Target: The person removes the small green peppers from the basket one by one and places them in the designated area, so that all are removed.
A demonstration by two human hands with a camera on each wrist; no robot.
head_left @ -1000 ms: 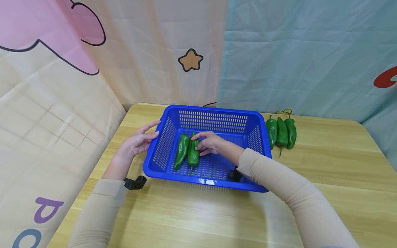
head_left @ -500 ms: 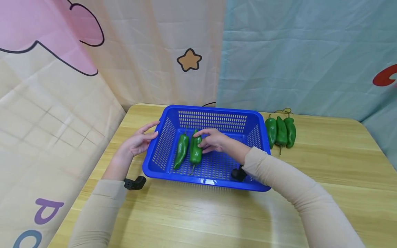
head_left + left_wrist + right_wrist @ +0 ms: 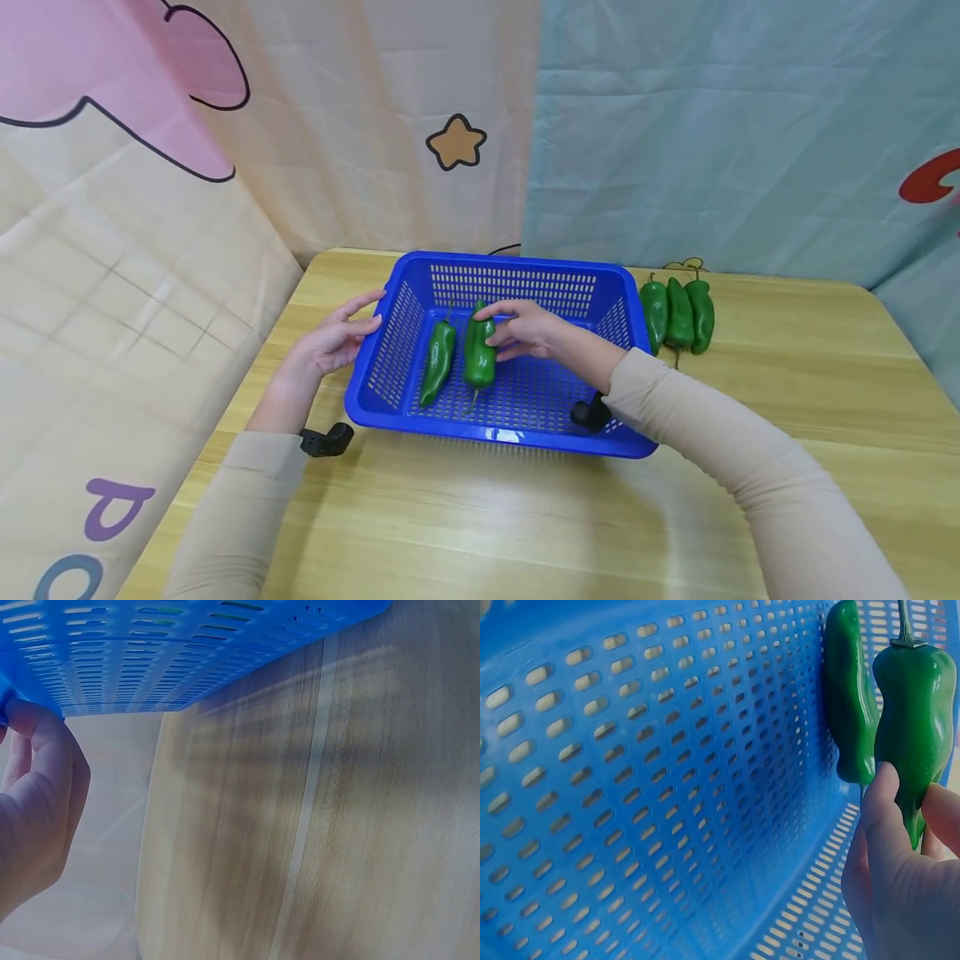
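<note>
My left hand [image 3: 337, 343] grips the left rim of a blue plastic basket [image 3: 465, 427]; in the left wrist view, the thumb of the left hand [image 3: 41, 780] lies at the basket's edge [image 3: 112, 682]. Inside the basket my right hand [image 3: 525, 329] pinches a green pepper [image 3: 480, 354], its stem pointing toward the near rim. The right wrist view shows this held pepper [image 3: 915, 712] between thumb and fingers of the right hand [image 3: 907, 877]. A second green pepper [image 3: 438, 363] lies on the basket floor to its left, stem toward the far wall.
Three more green peppers [image 3: 679, 312] lie side by side on the wooden table [image 3: 795, 375], right of the basket. Patterned cloth curtains [image 3: 360, 133] hang behind and to the left of the table. Black wrist cameras sit on both forearms.
The right hand has moved the pepper up and to the right, widening the gap to the other pepper in the basket. My left hand has stayed at the rim.
</note>
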